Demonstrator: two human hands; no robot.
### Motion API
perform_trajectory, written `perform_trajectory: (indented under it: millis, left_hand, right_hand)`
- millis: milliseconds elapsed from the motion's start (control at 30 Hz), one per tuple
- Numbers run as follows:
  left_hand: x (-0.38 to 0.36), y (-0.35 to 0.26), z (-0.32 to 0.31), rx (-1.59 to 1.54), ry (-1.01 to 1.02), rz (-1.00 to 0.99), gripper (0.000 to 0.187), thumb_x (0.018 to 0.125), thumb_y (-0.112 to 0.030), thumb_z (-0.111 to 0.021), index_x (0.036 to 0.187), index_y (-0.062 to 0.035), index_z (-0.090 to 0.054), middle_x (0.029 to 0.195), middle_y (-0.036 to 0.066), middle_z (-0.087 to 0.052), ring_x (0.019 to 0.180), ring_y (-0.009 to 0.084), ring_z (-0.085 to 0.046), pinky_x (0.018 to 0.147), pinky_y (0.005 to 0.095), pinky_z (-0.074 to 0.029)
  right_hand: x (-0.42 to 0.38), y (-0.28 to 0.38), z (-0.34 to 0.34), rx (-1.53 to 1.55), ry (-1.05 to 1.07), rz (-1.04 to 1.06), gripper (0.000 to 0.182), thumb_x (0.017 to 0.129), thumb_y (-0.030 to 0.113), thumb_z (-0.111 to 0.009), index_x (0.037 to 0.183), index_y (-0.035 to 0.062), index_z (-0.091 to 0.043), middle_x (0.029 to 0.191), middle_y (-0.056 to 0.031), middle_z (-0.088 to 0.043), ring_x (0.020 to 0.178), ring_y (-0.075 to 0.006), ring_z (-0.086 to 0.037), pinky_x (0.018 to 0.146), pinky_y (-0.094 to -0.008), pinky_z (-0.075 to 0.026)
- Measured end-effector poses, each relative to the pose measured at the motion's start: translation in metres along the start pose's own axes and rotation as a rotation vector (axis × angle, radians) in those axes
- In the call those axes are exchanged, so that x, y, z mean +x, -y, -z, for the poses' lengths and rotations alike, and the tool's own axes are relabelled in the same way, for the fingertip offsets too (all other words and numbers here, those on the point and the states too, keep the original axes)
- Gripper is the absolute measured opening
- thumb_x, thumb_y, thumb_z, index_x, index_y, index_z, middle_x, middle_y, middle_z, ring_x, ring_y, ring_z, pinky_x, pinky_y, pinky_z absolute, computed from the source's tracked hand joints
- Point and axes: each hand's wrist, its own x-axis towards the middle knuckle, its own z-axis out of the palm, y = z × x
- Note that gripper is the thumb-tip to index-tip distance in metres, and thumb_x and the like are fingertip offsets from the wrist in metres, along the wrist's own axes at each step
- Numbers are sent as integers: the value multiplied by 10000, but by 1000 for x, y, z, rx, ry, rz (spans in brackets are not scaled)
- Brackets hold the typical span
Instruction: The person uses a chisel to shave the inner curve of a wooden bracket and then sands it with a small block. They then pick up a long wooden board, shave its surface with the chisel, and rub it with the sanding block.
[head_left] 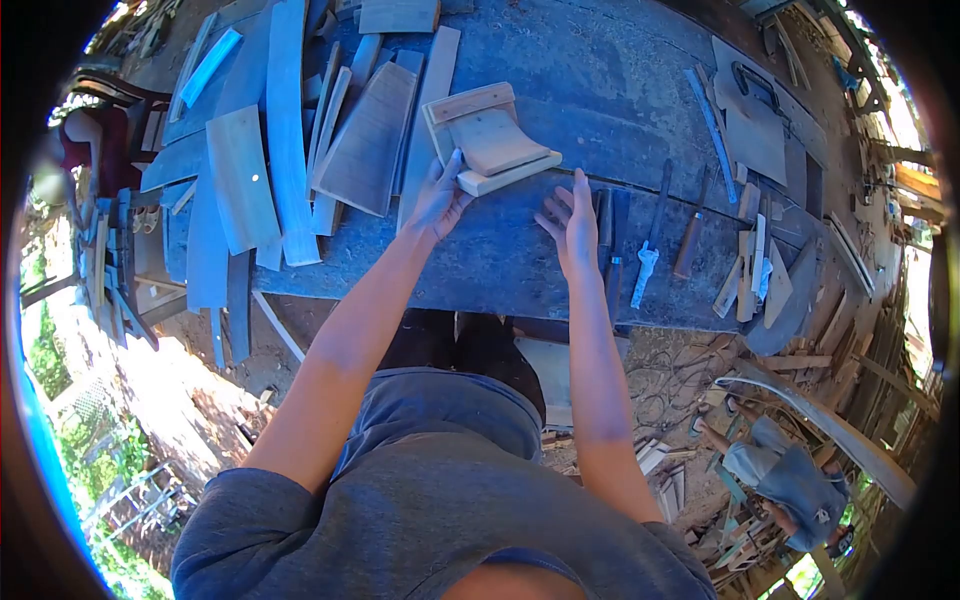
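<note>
A small wooden piece [490, 140], with a curved middle and a thicker block at each end, is held above the blue worktable [580, 80]. My left hand [440, 200] grips its lower left side, thumb on the near edge. To the right of the piece, my right hand [573, 225] is raised with its fingers spread and nothing in it. Chisel-like tools with handles lie on the table just right of that hand, among them one with a wooden handle [688, 245] and one with a pale wrapped handle [646, 263].
Boards and planks [240, 180] cover the table's left side. At the right are a dark clamp [757, 85], a flat panel [752, 140] and wood offcuts [745, 275]. Another person [790, 480] is low at the bottom right; someone in dark red [100, 150] is at the far left.
</note>
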Motion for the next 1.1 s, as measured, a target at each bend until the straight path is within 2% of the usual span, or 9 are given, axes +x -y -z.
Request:
perform_trajectory:
  millis: [100, 200, 267, 367, 567, 833, 900, 967, 1100]
  left_hand:
    - [-2, -1, -3, 20, 17, -23, 314, 1044, -233, -470, 1308, -75, -407, 1145, 111, -608, 1021, 214, -678, 792, 302, -642]
    - [-4, -3, -7, 105, 39, -62, 262, 1046, -184, -455, 1280, -70, -427, 1137, 109, -605, 1007, 210, -679, 782, 319, -643]
    - [-7, -6, -11, 149, 17, -71, 247, 1041, -171, -453, 1266, -71, -432, 1127, 104, -602, 996, 207, -680, 777, 322, -642]
    - [-24, -17, -27, 203, -3, -90, 210, 1023, -173, -476, 1205, -74, -445, 1080, 101, -600, 951, 197, -682, 740, 332, -637]
    - [-62, -43, -46, 418, 54, -143, 201, 967, -211, -554, 1096, -81, -471, 926, 52, -571, 876, 158, -668, 653, 306, -611]
    - [-105, -64, -68, 432, 159, -209, 79, 893, -123, -585, 958, -117, -539, 840, -21, -500, 747, 61, -540, 612, 243, -493]
    - [-117, -73, -73, 392, 232, -240, 101, 879, -102, -577, 974, -111, -543, 848, -19, -501, 795, 62, -539, 679, 249, -491]
    - [-130, -81, -83, 342, 241, -233, 110, 881, -101, -572, 988, -93, -549, 861, -11, -508, 827, 63, -537, 728, 260, -480]
    - [-137, -80, -86, 169, 266, -203, 136, 885, -93, -566, 1014, -54, -555, 893, 19, -536, 823, 79, -534, 720, 260, -462]
  right_hand:
    - [16, 11, -17, 276, -53, -190, 743, 966, 562, -508, 1520, 110, -306, 1398, -239, -398, 1330, -398, -387, 1056, -535, -421]
    - [26, 10, -20, 317, 121, -203, 699, 991, 456, -509, 1496, 40, -262, 1386, -239, -404, 1313, -413, -427, 992, -552, -492]
    - [26, 11, -25, 335, 88, -206, 588, 988, 433, -517, 1386, 20, -388, 1338, -224, -465, 1178, -385, -566, 934, -502, -543]
    - [20, 9, -15, 396, 30, -316, 490, 983, 384, -529, 1286, 5, -466, 1226, -195, -567, 1033, -342, -657, 839, -432, -590]
    - [-43, 12, 3, 633, 119, -387, 396, 979, 319, -516, 1198, -11, -517, 1090, -176, -649, 961, -309, -694, 711, -375, -608]
    - [-112, 49, 39, 589, 330, -260, 386, 1027, 334, -458, 1260, 26, -451, 1053, -188, -657, 872, -302, -718, 649, -380, -627]
    - [-114, 52, 44, 554, 386, -208, 393, 1037, 343, -437, 1284, 38, -429, 1046, -187, -659, 860, -300, -719, 641, -381, -633]
    - [-114, 52, 53, 592, 553, -82, 394, 1044, 352, -407, 1302, 54, -411, 1139, -199, -628, 932, -291, -706, 599, -379, -639]
    - [-117, 73, 29, 625, 426, -126, 487, 1041, 430, -386, 1350, 55, -411, 1188, -180, -623, 996, -290, -691, 695, -391, -626]
